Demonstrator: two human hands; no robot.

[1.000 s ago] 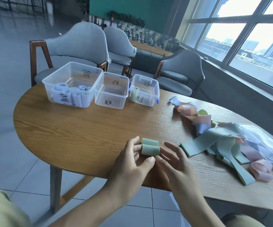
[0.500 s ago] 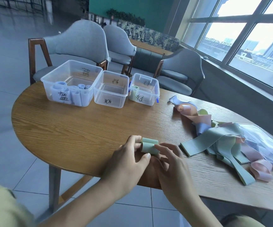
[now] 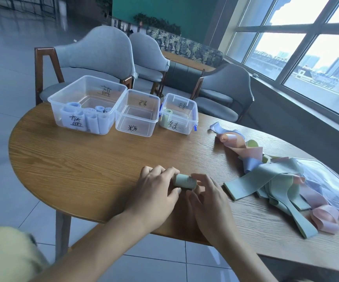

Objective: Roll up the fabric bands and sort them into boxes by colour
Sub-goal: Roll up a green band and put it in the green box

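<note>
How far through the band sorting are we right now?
Done: several blue rolls sit in the left box and one green roll in the right box; the middle box looks empty. In hand: the left hand and right hand hold a rolled green band on the table. Left: the loose pile of green, pink and blue bands.

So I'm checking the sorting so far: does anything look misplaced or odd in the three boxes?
Nothing stands out. The left box holds only blue rolls, the right box one green roll, and the middle box looks empty. Both hands hold a green roll on the table.
</note>
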